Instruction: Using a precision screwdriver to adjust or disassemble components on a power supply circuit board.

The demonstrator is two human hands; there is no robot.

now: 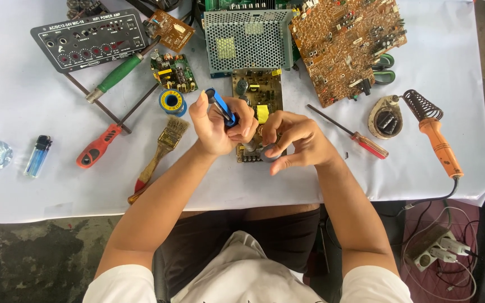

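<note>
My left hand [215, 124] is closed around a blue-handled tool [221, 105] whose tip points down between my hands. My right hand [296, 139] pinches a small grey round part [269, 152], held just above a small brown circuit board [260, 95] that lies on the white table cover [18, 179]. Both hands meet over the near end of that board, and the tool's tip is hidden behind my fingers.
Around the board lie a paintbrush [161, 150], a blue solder spool [172, 101], a red-handled screwdriver [350, 133], an orange soldering iron [437, 139] in its stand, a metal mesh case [248, 39], a large brown circuit board [346, 39], a lighter [38, 156] and red-handled tools [99, 145].
</note>
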